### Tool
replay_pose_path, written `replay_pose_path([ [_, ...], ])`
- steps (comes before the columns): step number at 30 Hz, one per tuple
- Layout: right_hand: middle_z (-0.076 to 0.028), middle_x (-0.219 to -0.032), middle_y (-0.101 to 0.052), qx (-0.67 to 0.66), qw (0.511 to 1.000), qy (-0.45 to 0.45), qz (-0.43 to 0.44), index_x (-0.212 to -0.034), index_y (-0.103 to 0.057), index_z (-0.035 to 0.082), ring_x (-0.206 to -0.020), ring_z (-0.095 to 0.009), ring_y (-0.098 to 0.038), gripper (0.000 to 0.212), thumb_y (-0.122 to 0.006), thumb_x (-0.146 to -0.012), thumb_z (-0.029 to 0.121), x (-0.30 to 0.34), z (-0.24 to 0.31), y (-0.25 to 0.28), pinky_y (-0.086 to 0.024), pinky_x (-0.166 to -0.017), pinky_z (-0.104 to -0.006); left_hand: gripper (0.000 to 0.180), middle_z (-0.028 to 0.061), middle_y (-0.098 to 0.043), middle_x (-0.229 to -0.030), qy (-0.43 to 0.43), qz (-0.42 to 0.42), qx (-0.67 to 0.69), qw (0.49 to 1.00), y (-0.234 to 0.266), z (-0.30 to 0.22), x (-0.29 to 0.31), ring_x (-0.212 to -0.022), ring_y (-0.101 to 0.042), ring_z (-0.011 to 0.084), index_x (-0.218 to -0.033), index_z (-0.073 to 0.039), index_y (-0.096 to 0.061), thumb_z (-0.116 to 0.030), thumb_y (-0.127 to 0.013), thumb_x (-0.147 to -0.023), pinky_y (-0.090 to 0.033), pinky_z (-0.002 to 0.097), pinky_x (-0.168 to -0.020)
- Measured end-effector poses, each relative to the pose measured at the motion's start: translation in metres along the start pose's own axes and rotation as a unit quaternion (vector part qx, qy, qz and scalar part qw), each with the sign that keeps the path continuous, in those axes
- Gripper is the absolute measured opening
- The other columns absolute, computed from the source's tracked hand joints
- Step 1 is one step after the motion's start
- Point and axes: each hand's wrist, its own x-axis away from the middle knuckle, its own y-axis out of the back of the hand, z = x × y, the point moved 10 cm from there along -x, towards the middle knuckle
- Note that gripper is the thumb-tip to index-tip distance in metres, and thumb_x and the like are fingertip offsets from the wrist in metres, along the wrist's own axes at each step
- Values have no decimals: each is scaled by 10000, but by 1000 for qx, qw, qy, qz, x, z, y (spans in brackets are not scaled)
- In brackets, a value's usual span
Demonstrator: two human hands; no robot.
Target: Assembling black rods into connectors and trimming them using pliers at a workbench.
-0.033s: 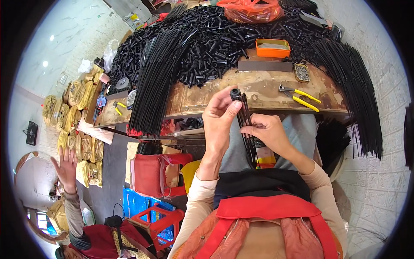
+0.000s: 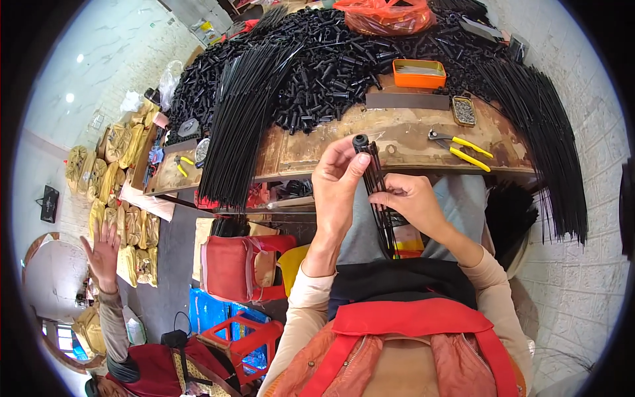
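Above my lap, a slim black umbrella frame (image 2: pixel 374 169) stands nearly upright, leaning slightly, with a round cap at its top and thin ribs hanging down. My left hand (image 2: pixel 336 182) is closed round its upper end, the thumb pressed just below the cap. Lower down, my right hand (image 2: pixel 413 202) pinches the ribs between thumb and fingers. The fingers of both hands hide part of the frame. Ahead on the wooden table (image 2: pixel 317 149) lie yellow-handled pliers (image 2: pixel 463 151), beyond my right hand.
Black plastic parts (image 2: pixel 317 86) are heaped across the table's back. Bundles of thin black rods (image 2: pixel 231 132) (image 2: pixel 539 126) overhang its front edge. An orange box (image 2: pixel 419 81) and a small tin (image 2: pixel 464 111) stand nearby. At left are a red chair (image 2: pixel 225 268) and another person's raised hand (image 2: pixel 104 255).
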Motion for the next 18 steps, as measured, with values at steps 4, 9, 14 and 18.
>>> replay_pose_path([
  [4, -37, -634, -627, 10, 1000, -26, 3, -765, -646, -23, -584, -57, -540, 171, -731, -821, 115, -5, -5, -1, -439, -536, -245, 246, 89, -672, -988, -28, -22, -64, 997, -7, -10, 4, -850, -654, 150, -1163, 21, -573, -148, -542, -988, -530, 291, -797],
  [9, -41, -625, -613, 40, 999, 15, -29, -716, -592, -32, -585, -57, -533, 194, -721, -820, 70, -7, 9, -1, -443, -533, -244, 247, 56, -641, -954, -91, -74, -186, 975, -5, -15, 8, -804, -621, 118, -1176, 44, -548, -126, -517, -999, -513, 256, -759],
  [14, -36, -591, -582, 31, 999, 19, -31, -703, -573, -31, -574, -50, -504, 200, -718, -809, 56, -5, 14, -3, -434, -525, -249, 261, 57, -640, -919, -40, -52, -68, 996, -3, -10, 5, -800, -610, 110, -1182, 52, -545, -91, -576, -966, -499, 236, -758],
  [18, -37, -588, -570, 15, 1000, 4, -22, -707, -570, -29, -583, -46, -493, 196, -717, -807, 55, -7, 2, -4, -430, -527, -255, 271, 54, -630, -896, -31, -16, -72, 997, -7, -5, 2, -792, -598, 104, -1199, 51, -541, -106, -557, -978, -482, 227, -746],
])
